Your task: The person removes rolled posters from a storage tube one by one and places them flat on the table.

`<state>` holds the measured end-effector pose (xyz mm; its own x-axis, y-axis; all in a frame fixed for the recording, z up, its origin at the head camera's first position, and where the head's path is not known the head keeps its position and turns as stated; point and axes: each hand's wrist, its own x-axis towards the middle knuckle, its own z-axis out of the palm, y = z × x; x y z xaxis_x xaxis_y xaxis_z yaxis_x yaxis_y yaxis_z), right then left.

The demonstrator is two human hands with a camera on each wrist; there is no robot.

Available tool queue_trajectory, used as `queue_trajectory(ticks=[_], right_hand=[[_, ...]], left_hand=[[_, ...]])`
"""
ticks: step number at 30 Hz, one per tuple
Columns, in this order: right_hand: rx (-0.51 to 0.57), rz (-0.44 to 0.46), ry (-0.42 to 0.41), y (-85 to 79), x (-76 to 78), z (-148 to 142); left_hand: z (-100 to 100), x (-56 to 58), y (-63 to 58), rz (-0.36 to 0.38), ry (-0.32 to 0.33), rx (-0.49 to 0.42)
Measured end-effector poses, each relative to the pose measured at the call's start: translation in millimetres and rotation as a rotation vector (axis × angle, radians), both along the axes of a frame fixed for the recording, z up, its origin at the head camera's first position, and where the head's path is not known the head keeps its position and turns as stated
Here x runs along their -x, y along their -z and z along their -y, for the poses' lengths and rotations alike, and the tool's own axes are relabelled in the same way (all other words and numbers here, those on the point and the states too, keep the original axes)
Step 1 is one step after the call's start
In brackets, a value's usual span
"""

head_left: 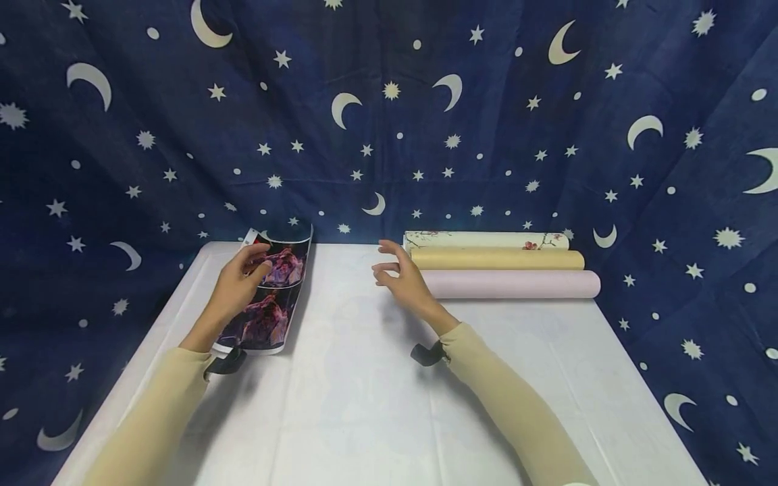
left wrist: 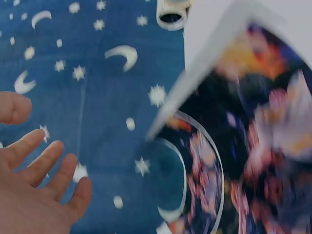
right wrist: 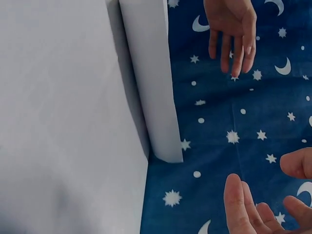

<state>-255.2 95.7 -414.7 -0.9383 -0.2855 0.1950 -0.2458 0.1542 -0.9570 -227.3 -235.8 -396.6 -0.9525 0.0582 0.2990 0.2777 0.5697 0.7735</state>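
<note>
A curling printed sheet point(head_left: 273, 317) with dark, reddish-purple pictures and white borders lies at the table's left, its far end bowed up at the back edge. My left hand point(head_left: 240, 280) is over it in the head view, fingers bent loosely. In the left wrist view that hand point(left wrist: 41, 180) has spread fingers with nothing between them, and the sheet point(left wrist: 263, 141) looms blurred beside it. My right hand point(head_left: 407, 280) hovers near the rolls' left ends, fingers apart and holding nothing. The right wrist view shows the sheet's white back point(right wrist: 151, 87) between table and cloth.
At the back right lie three rolls side by side: a white one with a floral print point(head_left: 486, 239), a gold one point(head_left: 498, 258) and a pale pink one point(head_left: 510, 284). A white cover spreads over the table point(head_left: 365, 405). Dark blue moon-and-star cloth point(head_left: 389, 155) hangs behind and at both sides.
</note>
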Motion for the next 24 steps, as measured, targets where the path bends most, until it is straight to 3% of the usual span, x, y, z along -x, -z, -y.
queue_trajectory(ticks=[8, 18, 24], right_hand=[[-0.004, -0.051, 0.045, 6.5, -4.3, -34.3], [0.027, -0.033, 0.098, 2.1, -11.0, -72.6], [-0.032, -0.068, 0.136, -3.3, -12.1, -89.0]], left_hand=[[-44.0, -8.2, -4.8, -0.026, 0.068, -0.131], [-82.6, 1.5, -16.8, -0.024, 0.099, -0.346], [-107.5, 5.6, -13.5, -0.005, 0.119, -0.411]])
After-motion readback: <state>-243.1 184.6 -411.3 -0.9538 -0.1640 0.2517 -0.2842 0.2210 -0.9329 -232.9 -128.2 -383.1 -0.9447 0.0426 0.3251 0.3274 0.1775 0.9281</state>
